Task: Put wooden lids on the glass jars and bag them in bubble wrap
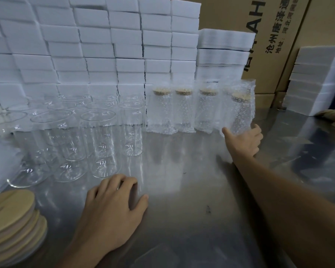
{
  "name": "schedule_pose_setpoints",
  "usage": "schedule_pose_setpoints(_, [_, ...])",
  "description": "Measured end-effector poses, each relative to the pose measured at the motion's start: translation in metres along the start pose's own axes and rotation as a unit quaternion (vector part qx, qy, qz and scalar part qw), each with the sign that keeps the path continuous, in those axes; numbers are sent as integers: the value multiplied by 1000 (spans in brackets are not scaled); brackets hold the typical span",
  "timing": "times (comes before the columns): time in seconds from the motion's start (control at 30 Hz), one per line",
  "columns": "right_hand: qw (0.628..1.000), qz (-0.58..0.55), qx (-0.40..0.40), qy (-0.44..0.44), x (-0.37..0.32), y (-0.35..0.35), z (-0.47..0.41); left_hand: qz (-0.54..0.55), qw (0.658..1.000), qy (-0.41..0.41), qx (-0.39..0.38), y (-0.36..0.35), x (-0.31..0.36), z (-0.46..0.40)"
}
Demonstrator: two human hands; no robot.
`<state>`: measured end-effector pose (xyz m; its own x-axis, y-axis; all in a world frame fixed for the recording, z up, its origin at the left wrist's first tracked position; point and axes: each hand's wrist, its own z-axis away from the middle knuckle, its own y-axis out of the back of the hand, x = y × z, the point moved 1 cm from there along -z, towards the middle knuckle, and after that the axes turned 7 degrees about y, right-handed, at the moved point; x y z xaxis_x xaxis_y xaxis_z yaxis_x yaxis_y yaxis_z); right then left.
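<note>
Gripping the base of the 4th bagged jar, the right hand is curling its thumb and fingers round the bubble wrap at the right end of a row with 3 other bagged jars; each is holding a wooden lid under the wrap. The left hand is resting flat, fingers relaxed, holding nothing, on the steel table, with bare surface lying between the hands. Uncapped glass jars are standing to the left, a stack of wooden lids sitting at the near left edge, white foam blocks walling the back.
</note>
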<state>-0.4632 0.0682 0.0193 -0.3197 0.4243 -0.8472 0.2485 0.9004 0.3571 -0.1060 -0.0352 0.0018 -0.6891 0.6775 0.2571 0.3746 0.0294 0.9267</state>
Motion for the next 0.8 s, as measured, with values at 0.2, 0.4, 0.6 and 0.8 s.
schedule_pose_setpoints(0.2, [999,-30,22,2,-17,5,38,20,1000,0,6,1,0,-1])
schedule_pose_setpoints(0.4, [994,-74,-74,28,-47,0,102,76,997,23,0,3,0,-3])
schedule_pose_setpoints(0.6, [971,-149,-184,41,-84,-17,180,261,951,134,94,7,-10,-4])
schedule_pose_setpoints(0.8, [920,-224,-312,75,-112,-27,241,354,905,204,121,8,-16,-9])
